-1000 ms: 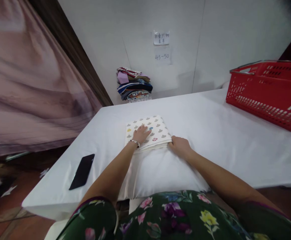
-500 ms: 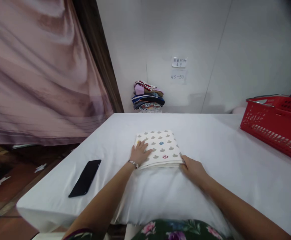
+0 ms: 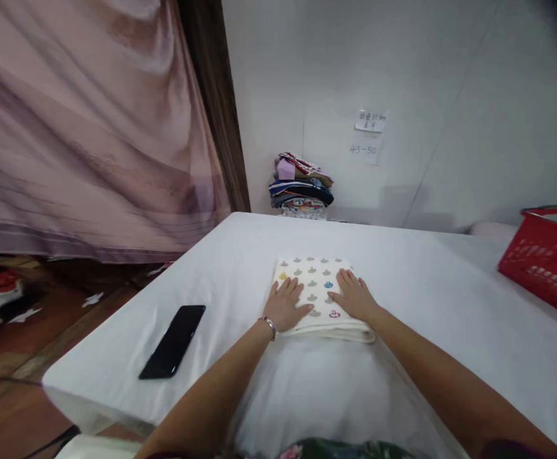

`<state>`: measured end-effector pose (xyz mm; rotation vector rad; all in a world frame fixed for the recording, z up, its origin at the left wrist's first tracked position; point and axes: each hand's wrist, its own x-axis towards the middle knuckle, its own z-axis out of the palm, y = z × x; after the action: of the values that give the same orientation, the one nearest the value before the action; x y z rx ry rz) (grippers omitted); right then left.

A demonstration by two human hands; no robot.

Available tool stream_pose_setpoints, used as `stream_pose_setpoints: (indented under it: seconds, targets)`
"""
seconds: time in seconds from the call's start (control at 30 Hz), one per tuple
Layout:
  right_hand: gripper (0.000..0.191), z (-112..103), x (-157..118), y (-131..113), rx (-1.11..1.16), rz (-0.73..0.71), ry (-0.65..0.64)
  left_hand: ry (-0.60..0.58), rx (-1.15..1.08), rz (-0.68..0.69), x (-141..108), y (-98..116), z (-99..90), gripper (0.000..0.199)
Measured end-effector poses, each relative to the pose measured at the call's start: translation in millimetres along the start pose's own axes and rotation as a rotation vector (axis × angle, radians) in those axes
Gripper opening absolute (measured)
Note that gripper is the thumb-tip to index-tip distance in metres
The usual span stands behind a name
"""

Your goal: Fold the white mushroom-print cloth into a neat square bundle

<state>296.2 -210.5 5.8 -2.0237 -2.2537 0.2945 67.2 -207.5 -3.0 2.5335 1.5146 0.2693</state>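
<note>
A folded cream cloth [image 3: 312,285] with a grey printed pattern and a few yellow, blue and red motifs lies flat on the white-covered table [image 3: 403,274]. On its left part rests my left hand [image 3: 285,306], fingers spread, a bracelet at the wrist. My right hand [image 3: 356,296] lies open on the cloth's right part, palm down. The layered folded edge faces me, and its right front corner shows. What kind of cloth item it is, I cannot tell.
Left of my arm a black phone [image 3: 173,342] lies on the table. A red basket [image 3: 546,258] stands at the right. Beyond the far edge is a stack of folded fabrics [image 3: 301,185]. A pink curtain [image 3: 92,140] hangs at the left; paper notes [image 3: 370,121] are on the wall.
My right hand has gone from gripping the cloth's right front edge to lying flat on top. The left hand stays on the cloth. The view has turned slightly left.
</note>
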Motion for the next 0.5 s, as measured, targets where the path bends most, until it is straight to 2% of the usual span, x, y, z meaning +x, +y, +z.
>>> stream_pose_setpoints:
  seconds: [0.1, 0.2, 0.33, 0.43, 0.5]
  targets:
    - [0.073, 16, 1, 9, -0.037, 0.003, 0.033, 0.004, -0.066, 0.001, -2, -2, -1.5, 0.067]
    - [0.075, 15, 0, 11, -0.035, 0.013, 0.009, 0.073, -0.205, -0.033, 1, -10, -8.0, 0.056]
    - [0.076, 2, 12, 5, -0.038, 0.014, 0.043, 0.303, -0.38, -0.275, 15, -33, -20.6, 0.039]
    - [0.074, -1, 27, 0, -0.063, 0.004, 0.096, 0.299, -0.443, -0.462, 29, -49, -26.5, 0.03]
    - [0.072, 3, 36, -1, -0.088, -0.006, 0.098, 0.26, -0.452, -0.523, 37, -54, -27.5, 0.027]
